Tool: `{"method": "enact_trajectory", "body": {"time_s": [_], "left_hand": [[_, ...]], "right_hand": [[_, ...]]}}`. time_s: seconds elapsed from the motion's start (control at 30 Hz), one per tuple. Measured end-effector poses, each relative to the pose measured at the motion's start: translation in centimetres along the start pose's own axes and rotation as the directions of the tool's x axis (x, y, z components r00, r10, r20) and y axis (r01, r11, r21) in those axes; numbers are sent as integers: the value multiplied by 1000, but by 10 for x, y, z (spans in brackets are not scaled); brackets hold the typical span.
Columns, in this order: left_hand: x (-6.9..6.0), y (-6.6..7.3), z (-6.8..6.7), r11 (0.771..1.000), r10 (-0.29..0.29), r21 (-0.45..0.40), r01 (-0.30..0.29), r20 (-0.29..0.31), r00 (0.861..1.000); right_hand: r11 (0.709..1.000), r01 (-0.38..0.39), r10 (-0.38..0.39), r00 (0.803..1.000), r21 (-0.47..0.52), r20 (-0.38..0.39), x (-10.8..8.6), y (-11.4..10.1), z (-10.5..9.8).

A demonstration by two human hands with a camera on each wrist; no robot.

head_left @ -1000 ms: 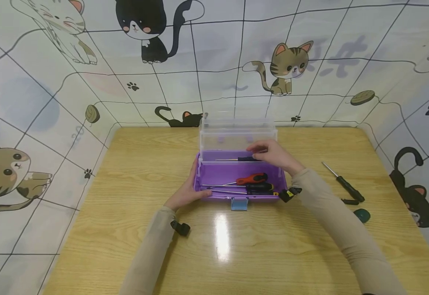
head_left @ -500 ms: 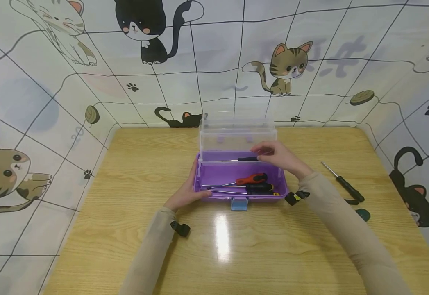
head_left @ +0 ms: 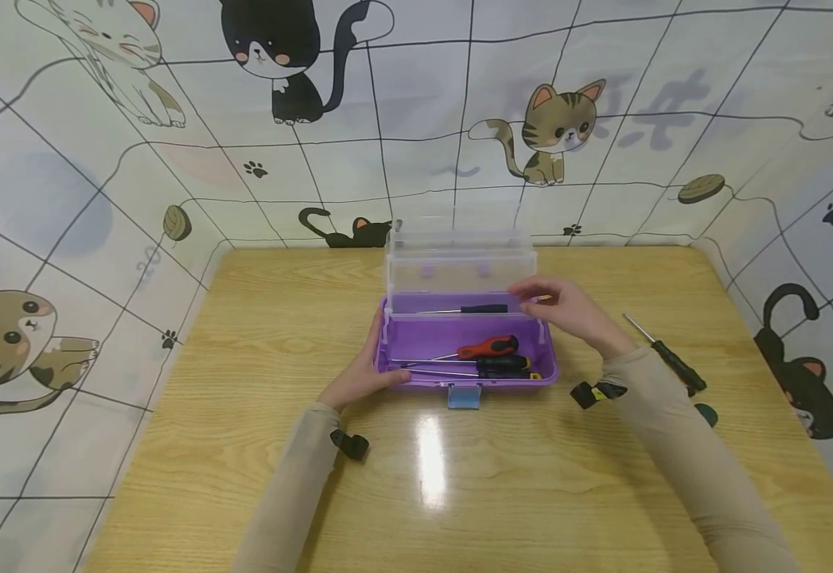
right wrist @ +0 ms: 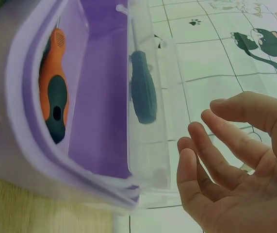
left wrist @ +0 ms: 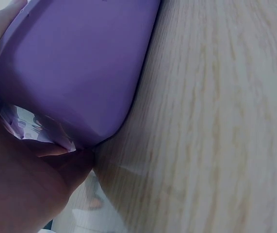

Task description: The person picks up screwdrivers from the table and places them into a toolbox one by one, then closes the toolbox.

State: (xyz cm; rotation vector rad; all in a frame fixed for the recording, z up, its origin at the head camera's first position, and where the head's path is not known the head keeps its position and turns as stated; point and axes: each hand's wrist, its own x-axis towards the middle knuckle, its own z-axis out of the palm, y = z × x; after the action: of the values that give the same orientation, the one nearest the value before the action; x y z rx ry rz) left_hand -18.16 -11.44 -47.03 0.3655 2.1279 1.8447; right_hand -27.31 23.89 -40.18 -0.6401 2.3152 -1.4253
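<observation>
A purple toolbox [head_left: 465,383] with its clear lid [head_left: 462,274] raised stands on the table. My left hand [head_left: 360,374] grips its left end, thumb over the front rim; in the left wrist view the fingers [left wrist: 75,167] lie against the purple wall. A black-handled screwdriver [head_left: 484,309] lies along the back, seen through the clear plastic. Just right of that handle, apart from it, my right hand [head_left: 566,309] hovers with loosely bent fingers and nothing in them. At the front of the box lie a red-and-black screwdriver [head_left: 489,348] and black-and-yellow-handled ones [head_left: 505,363].
To the right of the box, another black-handled screwdriver [head_left: 677,366] rests on the wooden table [head_left: 280,318]. A dark green rounded thing [head_left: 706,414] lies near it, partly behind the right sleeve [head_left: 688,454]. A cat-patterned cloth [head_left: 423,119] rises behind the table.
My right hand has come away from the black screwdriver's handle and moved to the right, leaving it in the box. The left hand has stayed on the toolbox.
</observation>
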Motion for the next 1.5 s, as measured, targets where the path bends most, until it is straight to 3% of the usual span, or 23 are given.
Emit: {"method": "enact_trajectory", "body": {"time_s": [0.17,0.53,0.7,1.0,1.2,1.5], "left_hand": [[-1,0,-1,999,-46,11,46,0,999],[-1,1,-1,999,-40,18,40,0,999],[-3,3,-1,996,-73,41,73,-7,997],[-3,3,-1,997,-72,34,72,0,997],[-3,3,-2,997,-75,38,74,1,997],[-2,2,-1,999,-36,38,36,2,999]], "right_hand": [[1000,-10,10,1000,-10,-8,-3,0,-6],[999,-29,27,999,-28,-43,-12,1,-14],[998,-28,25,998,-49,-62,-19,1,-18],[994,-71,62,992,-79,-109,-34,12,-32],[989,-97,79,985,-111,-155,-46,21,-44],[970,-207,175,959,-130,-221,-70,29,-60]]}}
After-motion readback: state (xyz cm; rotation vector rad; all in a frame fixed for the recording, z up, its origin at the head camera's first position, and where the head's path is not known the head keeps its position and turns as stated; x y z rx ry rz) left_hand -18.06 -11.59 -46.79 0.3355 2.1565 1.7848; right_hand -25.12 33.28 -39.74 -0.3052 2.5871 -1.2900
